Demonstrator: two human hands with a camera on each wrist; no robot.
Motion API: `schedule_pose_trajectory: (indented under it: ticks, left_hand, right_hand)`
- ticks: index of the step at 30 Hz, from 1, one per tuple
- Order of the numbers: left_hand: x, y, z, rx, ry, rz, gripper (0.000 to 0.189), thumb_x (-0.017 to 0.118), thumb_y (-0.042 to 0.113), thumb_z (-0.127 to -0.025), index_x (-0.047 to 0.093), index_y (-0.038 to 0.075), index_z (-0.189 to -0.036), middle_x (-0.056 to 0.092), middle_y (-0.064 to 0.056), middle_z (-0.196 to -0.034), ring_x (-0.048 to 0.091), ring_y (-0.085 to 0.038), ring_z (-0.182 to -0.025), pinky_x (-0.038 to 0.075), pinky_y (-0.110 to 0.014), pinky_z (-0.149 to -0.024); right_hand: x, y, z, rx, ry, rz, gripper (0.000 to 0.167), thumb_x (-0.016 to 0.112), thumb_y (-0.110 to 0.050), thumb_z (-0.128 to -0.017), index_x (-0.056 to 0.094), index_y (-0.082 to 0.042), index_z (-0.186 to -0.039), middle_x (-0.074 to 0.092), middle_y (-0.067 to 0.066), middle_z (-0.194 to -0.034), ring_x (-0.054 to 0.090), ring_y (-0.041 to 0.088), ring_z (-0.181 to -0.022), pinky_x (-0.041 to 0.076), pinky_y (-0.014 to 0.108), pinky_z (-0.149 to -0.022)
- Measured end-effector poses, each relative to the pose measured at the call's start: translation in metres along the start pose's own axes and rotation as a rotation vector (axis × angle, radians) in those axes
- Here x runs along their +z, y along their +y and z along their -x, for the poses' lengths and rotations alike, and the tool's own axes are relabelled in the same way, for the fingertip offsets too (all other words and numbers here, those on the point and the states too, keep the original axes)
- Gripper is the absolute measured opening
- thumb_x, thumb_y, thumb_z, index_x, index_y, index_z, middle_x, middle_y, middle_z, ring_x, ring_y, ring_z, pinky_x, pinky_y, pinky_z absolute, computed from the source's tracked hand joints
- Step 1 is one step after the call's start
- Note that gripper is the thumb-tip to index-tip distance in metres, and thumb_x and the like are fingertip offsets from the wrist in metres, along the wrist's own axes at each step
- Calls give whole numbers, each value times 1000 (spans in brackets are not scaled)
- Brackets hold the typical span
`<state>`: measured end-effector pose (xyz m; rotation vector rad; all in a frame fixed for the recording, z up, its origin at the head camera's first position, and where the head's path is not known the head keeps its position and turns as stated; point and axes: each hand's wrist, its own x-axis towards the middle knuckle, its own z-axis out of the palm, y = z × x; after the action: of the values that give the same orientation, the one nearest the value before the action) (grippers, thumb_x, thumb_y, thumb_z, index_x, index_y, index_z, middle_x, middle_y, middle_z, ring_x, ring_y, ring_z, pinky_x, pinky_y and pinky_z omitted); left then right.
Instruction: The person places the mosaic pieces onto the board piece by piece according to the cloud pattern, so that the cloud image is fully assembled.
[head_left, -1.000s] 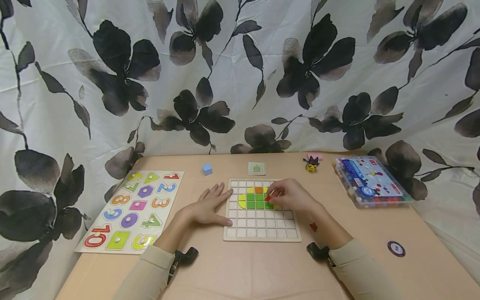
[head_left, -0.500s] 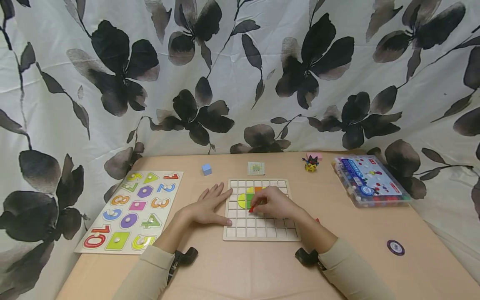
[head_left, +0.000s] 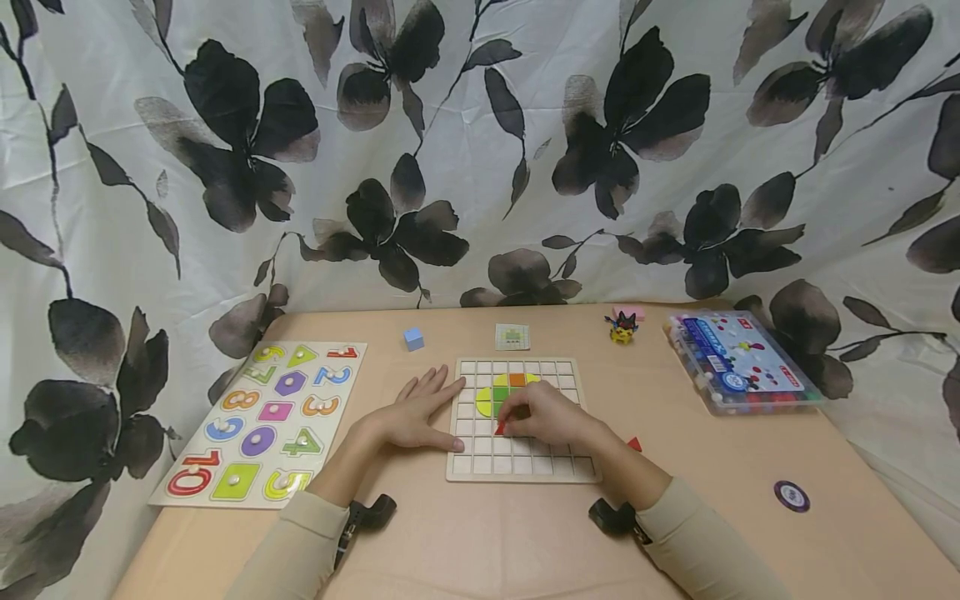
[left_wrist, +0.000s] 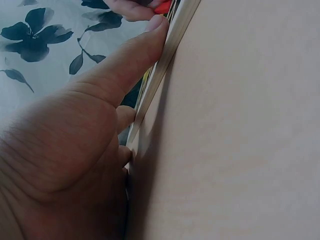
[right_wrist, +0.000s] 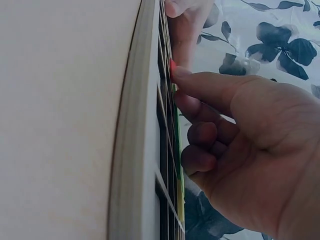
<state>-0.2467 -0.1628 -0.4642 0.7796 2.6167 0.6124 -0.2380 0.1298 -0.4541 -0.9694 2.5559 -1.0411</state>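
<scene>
My left hand (head_left: 411,421) lies along the left edge of a pale wooden grid board (head_left: 480,471), fingers straight; the left wrist view shows its thumb (left_wrist: 135,55) against the board's side. Between thumb and index finger of my right hand (head_left: 553,415) is a small red triangular piece (head_left: 500,428), held low over the squares just below the coloured pieces. Green square pieces (head_left: 499,393), yellow rounded pieces (head_left: 483,409) and an orange piece (head_left: 517,380) fill part of the grid, partly hidden by my right hand. In the right wrist view, the red piece (right_wrist: 173,67) shows at the fingertips.
Another red triangular piece (head_left: 634,444) lies beside my right forearm. To the left is a number-and-shape puzzle board (head_left: 281,433). Behind stand a blue cube (head_left: 413,338), a small picture card (head_left: 512,337) and a figurine (head_left: 622,327). A clear plastic case (head_left: 738,358) and a round disc (head_left: 792,496) sit at right.
My right hand has carried the red piece leftward and nearer to me, from the right side of the coloured pieces to just below them. My left hand stays in place.
</scene>
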Motion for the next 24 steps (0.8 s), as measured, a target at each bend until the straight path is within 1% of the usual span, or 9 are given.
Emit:
schedule_pose_trajectory:
  ticks: [5,10,15,17,21,24]
  left_hand:
    - [0,1,1,-4,-4,1,112,73,72,-83,17,27,-169,-6,-13,-176,-9,-32,-163,-6,-55,-131]
    - [0,0,1,-1,-4,-1,112,73,71,-83,17,26,-169,-5,-13,-176,-9,-33,-163,-6,-56,-131]
    - [0,-1,0,2,-6,-9,112,73,71,-83,17,25,-169,-5,-14,-176,-9,-34,-163,-6,-57,-130]
    - [0,-1,-1,2,-5,-8,112,73,71,-83,17,25,-169,-5,-14,-176,-9,-35,-163,-6,-57,-130]
    - [0,-1,-1,-1,-1,2,111,74,70,-83,19,25,-168,-4,-15,-176,-8,-35,-163,-6,-58,-130]
    - [1,-1,-1,1,7,6,111,75,69,-83,20,24,-168,-3,-15,-176,-7,-36,-163,-5,-58,-130]
  right_hand:
    - [0,1,0,17,-21,31,12,83,-14,-89,83,-14,-101,68,-12,-80,58,8,-76,48,22,-69]
    - [-1,0,0,14,-34,18,16,84,-15,-88,83,-11,-104,67,-12,-77,58,7,-73,47,21,-65]
    - [-7,-3,3,-8,-5,19,19,83,-16,-89,83,-13,-108,66,-10,-77,56,9,-74,45,22,-64]
    - [-11,-4,6,-15,18,9,22,83,-16,-90,82,-12,-111,69,-7,-83,56,11,-76,47,23,-65]
    - [-23,-4,12,-23,59,-13,30,82,-16,-90,78,-9,-119,75,1,-101,59,15,-83,51,24,-70]
    - [-32,-3,17,-7,73,-34,36,83,-18,-90,76,-7,-124,76,5,-112,61,17,-88,54,25,-74]
